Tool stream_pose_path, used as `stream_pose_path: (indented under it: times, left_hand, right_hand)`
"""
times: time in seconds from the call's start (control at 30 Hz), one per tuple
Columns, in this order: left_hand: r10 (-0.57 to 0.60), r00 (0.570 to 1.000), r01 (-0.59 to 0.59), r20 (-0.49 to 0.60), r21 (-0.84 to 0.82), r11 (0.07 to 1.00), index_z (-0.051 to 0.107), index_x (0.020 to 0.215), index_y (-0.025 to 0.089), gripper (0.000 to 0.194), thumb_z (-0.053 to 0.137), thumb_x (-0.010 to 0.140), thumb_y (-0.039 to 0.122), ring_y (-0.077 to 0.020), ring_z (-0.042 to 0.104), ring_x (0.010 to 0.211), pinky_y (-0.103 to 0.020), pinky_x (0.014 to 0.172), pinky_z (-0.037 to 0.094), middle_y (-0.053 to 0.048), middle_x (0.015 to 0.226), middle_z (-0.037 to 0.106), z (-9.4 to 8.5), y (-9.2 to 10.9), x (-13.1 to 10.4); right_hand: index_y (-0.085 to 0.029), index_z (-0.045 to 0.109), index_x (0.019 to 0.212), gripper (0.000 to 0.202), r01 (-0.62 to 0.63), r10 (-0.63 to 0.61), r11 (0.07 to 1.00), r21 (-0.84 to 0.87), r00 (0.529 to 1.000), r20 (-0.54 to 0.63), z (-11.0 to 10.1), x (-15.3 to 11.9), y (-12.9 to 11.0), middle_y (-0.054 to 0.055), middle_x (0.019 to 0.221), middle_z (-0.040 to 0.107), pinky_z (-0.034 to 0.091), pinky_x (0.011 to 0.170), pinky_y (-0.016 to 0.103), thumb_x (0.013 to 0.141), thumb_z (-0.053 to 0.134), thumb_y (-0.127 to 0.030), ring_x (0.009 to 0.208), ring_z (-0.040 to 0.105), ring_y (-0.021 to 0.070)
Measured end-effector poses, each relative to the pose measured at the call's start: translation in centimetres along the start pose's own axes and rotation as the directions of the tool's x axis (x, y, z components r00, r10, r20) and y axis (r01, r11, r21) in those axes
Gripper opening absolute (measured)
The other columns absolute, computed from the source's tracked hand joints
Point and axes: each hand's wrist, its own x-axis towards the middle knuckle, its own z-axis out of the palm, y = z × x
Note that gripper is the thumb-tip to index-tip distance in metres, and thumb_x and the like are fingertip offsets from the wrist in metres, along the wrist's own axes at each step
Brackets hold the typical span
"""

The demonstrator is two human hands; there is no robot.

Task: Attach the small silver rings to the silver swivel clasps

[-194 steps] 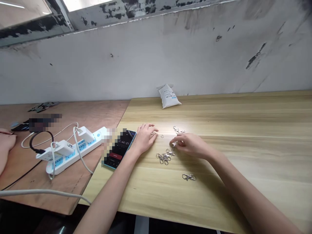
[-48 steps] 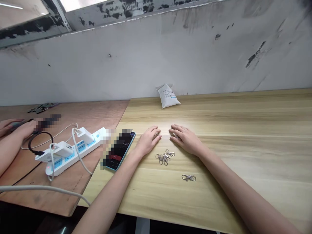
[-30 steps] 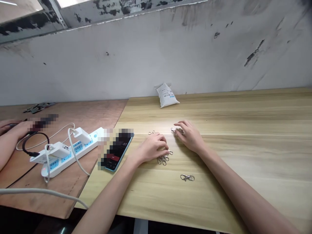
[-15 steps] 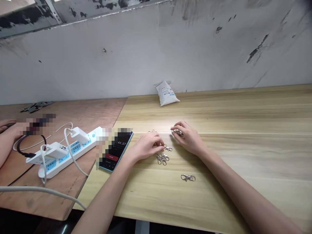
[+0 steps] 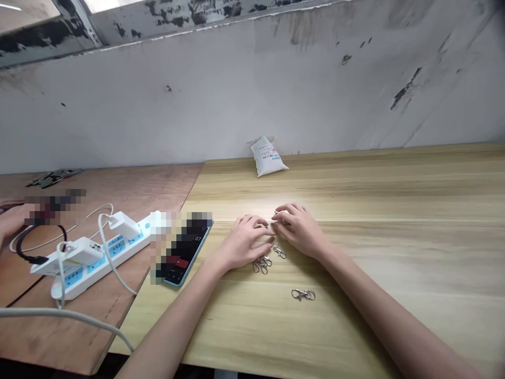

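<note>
My left hand (image 5: 250, 241) lies low over the table, palm down, fingers stretched and slightly apart, covering part of a small pile of silver lobster clasps (image 5: 262, 264). Close to its fingertips lies a single clasp (image 5: 279, 251). My right hand (image 5: 299, 227) faces it, its curved fingers and thumb apart over more metal clasps (image 5: 287, 222), which show only in bits between the fingers. The fingertips of both hands nearly meet. Nearer to me, more clasps (image 5: 303, 295) lie together, apart from both hands.
A phone (image 5: 187, 252) lies left of my left forearm. Beyond it, a white power strip (image 5: 114, 258) with chargers and cables rests on a brown board (image 5: 90, 331). A white packet (image 5: 268, 156) lies by the wall. Another person's hand (image 5: 16, 218) is at the far left.
My left hand has spread its fingers and moved right, toward my right hand. The single clasp beside it has turned and shifted right. My right hand has moved slightly left.
</note>
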Motion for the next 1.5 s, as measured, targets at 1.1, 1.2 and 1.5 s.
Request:
stream_pose_path:
  times: [1.1,1.2,1.5]
  left_hand:
    - [0.130,0.991,-0.130,-0.002,0.024,0.991,0.066,0.088,0.022,0.013,0.053,0.091,0.019,-0.0189,0.053,0.112,-0.040,0.101,0.038,-0.004,0.107,0.062,1.0,0.6,0.3]
    - [0.115,0.993,-0.116,0.021,0.023,0.993,0.067,0.095,0.023,0.016,0.052,0.092,0.020,-0.0205,0.052,0.112,-0.042,0.100,0.039,-0.005,0.110,0.062,0.2,0.4,0.1]
    - [0.064,0.997,-0.063,0.049,-0.019,0.998,0.069,0.091,0.023,0.008,0.062,0.087,0.024,-0.0216,0.051,0.113,-0.042,0.099,0.041,-0.004,0.114,0.061,-0.8,-0.4,-0.2]
  right_hand:
    - [-0.023,0.068,0.093,0.015,-0.047,0.047,0.999,0.003,0.999,0.007,-0.2,0.1,-0.3,0.007,0.104,0.066,0.039,0.090,0.041,0.091,0.053,-0.022,0.103,0.056,0.0237]
    - [-0.023,0.068,0.094,0.014,-0.036,0.036,0.999,-0.007,0.999,0.002,-0.2,0.1,-0.1,0.007,0.105,0.066,0.039,0.090,0.041,0.091,0.054,-0.022,0.103,0.056,0.0235]
    - [-0.023,0.068,0.095,0.015,-0.040,0.040,0.999,-0.008,0.999,0.012,-0.3,0.1,-0.3,0.007,0.106,0.065,0.038,0.091,0.042,0.091,0.053,-0.022,0.103,0.055,0.0236]
